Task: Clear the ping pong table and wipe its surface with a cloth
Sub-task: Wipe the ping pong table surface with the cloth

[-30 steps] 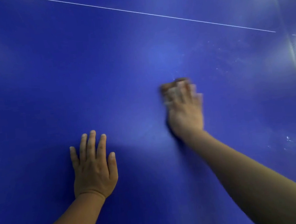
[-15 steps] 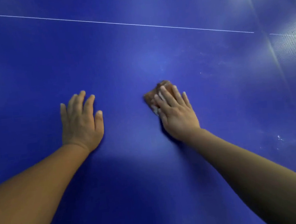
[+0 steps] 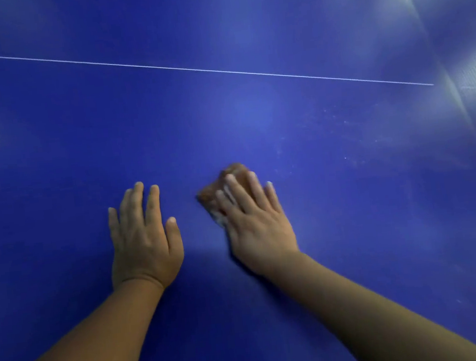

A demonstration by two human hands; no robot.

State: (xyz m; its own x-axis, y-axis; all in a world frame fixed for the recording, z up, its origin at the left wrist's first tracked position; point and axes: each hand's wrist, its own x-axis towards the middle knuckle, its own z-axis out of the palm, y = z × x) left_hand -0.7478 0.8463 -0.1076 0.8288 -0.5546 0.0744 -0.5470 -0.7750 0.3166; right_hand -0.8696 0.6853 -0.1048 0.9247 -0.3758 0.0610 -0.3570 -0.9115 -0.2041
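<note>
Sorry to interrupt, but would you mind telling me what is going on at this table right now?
A person is wiping a blue ping pong table. The right hand presses flat on a brownish cloth, fingers straight over it. The left hand rests palm down on the bare surface beside it, apart from the cloth. Pale smudges show on the surface to the right, and a white line crosses beyond the hands.

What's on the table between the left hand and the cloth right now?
Nothing: in the head view only bare blue table shows between the left hand and the brown cloth under the right hand.
</note>
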